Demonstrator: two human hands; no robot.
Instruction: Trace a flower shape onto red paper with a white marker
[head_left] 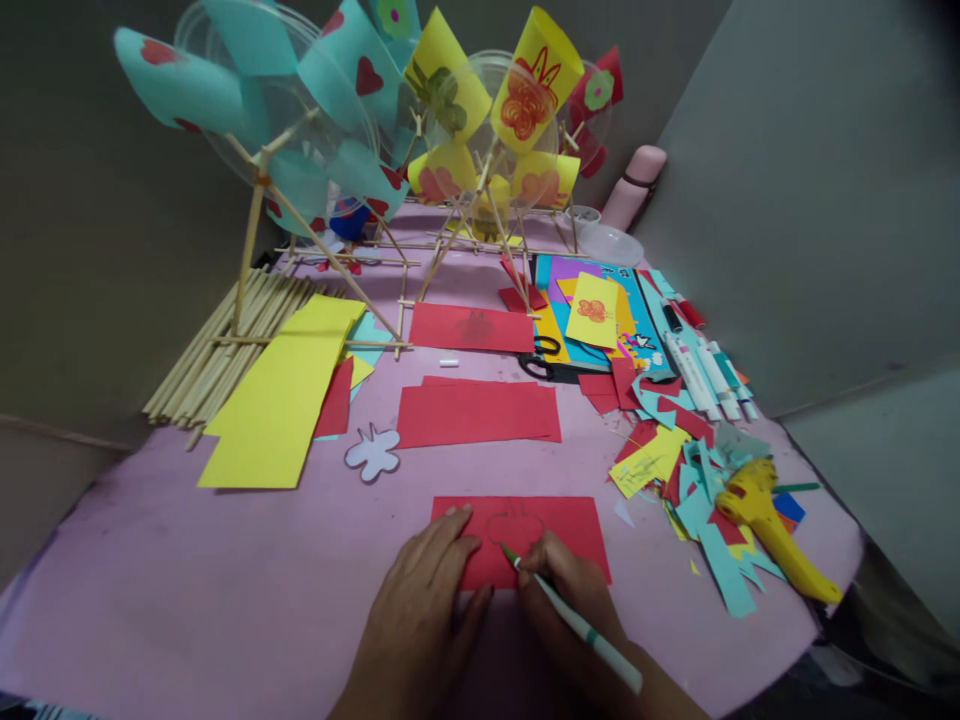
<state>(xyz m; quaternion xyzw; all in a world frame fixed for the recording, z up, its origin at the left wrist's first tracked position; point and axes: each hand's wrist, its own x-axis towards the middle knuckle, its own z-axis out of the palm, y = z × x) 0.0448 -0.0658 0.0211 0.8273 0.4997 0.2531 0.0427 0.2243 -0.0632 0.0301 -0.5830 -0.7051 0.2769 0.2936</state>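
Note:
A red paper rectangle (585,530) lies in front of me with a faint butterfly outline drawn on it. My left hand (427,570) rests flat on its left part, fingers stretched out. In my right hand (562,580) is a white marker (577,622) with a green tip, its point touching the outline near the lower left wing. A white butterfly cutout (373,453) lies on the table beyond my left hand. Further off are a small stack of red paper strips (480,412) and another red strip (450,328) bearing a dark butterfly drawing.
Pinwheels of sticks and curled paper (450,90) stand at the back. Wooden sticks (225,340) and yellow paper (277,400) lie left. Black scissors (541,360), a colourful book (637,320), markers (694,375), paper scraps (697,480) and a yellow glue gun (780,535) lie right.

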